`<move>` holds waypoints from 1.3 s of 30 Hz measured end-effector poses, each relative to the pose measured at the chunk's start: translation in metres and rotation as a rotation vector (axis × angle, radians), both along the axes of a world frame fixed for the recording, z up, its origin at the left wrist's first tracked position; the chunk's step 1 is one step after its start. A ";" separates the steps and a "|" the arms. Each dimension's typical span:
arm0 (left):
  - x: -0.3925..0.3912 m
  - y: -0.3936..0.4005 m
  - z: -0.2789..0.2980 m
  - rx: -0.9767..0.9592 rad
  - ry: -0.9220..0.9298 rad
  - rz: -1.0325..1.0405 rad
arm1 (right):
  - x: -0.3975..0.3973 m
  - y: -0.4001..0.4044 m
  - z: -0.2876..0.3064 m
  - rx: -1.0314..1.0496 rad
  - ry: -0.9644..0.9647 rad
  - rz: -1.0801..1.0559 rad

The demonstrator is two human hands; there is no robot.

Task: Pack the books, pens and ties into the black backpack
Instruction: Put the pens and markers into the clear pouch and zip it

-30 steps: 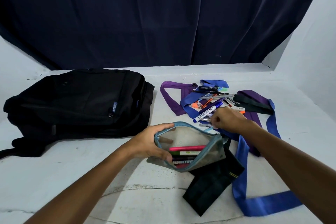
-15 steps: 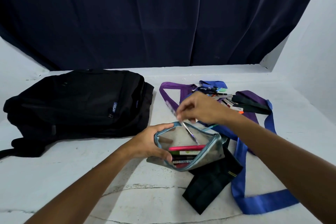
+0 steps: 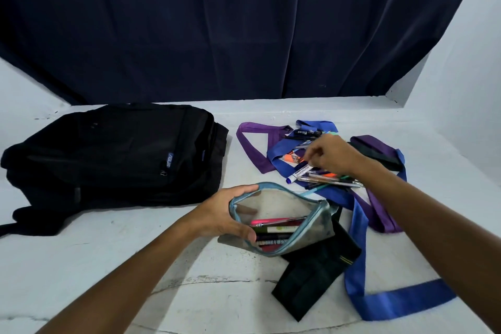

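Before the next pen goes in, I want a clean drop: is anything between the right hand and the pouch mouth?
Nothing visible. The right hand is over the pens; the pouch gapes toward it, held by the left hand.

You've got a black backpack (image 3: 113, 152) far left w/ small blue logo tab. Ties right: purple (image 3: 252, 149), royal blue (image 3: 379, 304), and black w/ thin yellow stripes (image 3: 317, 276). Pouch (image 3: 311, 236) clear, pale-blue zip edge; pink pen (image 3: 271, 222) inside.

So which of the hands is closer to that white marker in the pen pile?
Right. The right hand is over the pen pile, fingertips at the marker. The left hand is nearer the person, gripping the open pouch.
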State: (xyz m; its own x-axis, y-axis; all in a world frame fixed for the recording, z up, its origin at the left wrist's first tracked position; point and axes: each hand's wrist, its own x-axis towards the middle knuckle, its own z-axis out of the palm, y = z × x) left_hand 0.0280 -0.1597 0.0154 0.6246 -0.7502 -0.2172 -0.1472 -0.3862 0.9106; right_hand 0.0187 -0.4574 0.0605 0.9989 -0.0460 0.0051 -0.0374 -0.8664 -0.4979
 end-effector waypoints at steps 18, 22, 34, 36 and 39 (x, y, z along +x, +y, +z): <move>0.005 0.000 -0.003 0.011 0.012 0.020 | 0.011 -0.021 -0.050 -0.306 0.159 0.016; 0.006 0.000 -0.003 0.013 0.023 0.011 | 0.011 -0.011 -0.024 -0.041 0.025 -0.007; 0.006 0.000 -0.002 0.018 0.006 0.008 | -0.017 0.084 0.042 0.499 0.166 0.309; 0.004 -0.001 0.000 0.003 -0.006 -0.010 | -0.022 0.094 0.032 0.213 0.261 0.386; 0.004 0.000 -0.001 -0.017 -0.015 -0.005 | -0.027 0.107 0.012 -0.103 0.266 0.428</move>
